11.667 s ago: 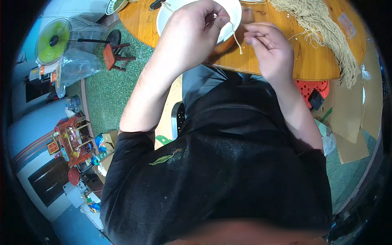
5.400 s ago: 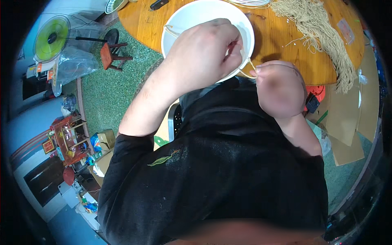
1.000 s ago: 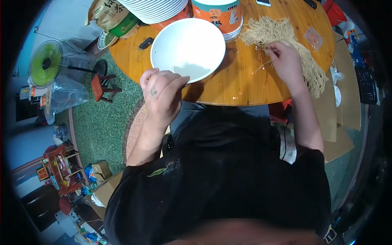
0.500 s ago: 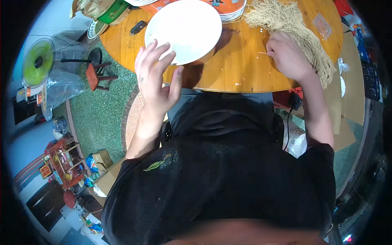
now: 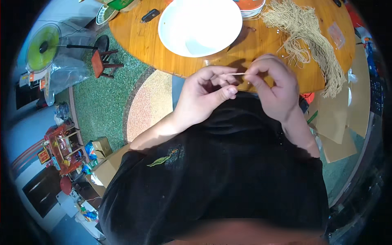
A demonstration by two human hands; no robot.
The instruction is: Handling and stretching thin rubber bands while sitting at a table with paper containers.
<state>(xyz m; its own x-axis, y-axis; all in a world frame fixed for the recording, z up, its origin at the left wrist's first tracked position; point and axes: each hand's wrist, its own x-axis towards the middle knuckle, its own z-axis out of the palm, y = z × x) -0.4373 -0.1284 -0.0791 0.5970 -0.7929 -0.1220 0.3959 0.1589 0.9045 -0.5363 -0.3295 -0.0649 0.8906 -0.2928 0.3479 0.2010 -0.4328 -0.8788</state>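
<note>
My right hand (image 5: 277, 85) pinches a thin, pale, stick-like piece (image 5: 240, 74) between thumb and forefinger, just past the table's near edge. Its exact kind is too small to make out. Facing it, my left hand (image 5: 208, 90) has half-curled fingers with the thumb held apart. The thin piece's left end reaches the fingertips of that hand; whether they touch it I cannot tell. A large white bowl (image 5: 200, 28) stands on the table beyond my hands. To the right lies a loose, tangled bundle of beige cord (image 5: 306, 32), trailing toward the table's near edge.
The round wooden table (image 5: 143, 43) also bears a small black object (image 5: 150, 15), a stack of plates (image 5: 253, 11) and a clear plastic bag (image 5: 336, 35). On the left are a red stool (image 5: 100, 64) and a green fan (image 5: 43, 47). Cardboard (image 5: 332, 122) lies at right.
My right hand has moved left and nearer from beside the cord, bringing the thin piece. My left hand has come away from the bowl toward it. The view has shifted slightly.
</note>
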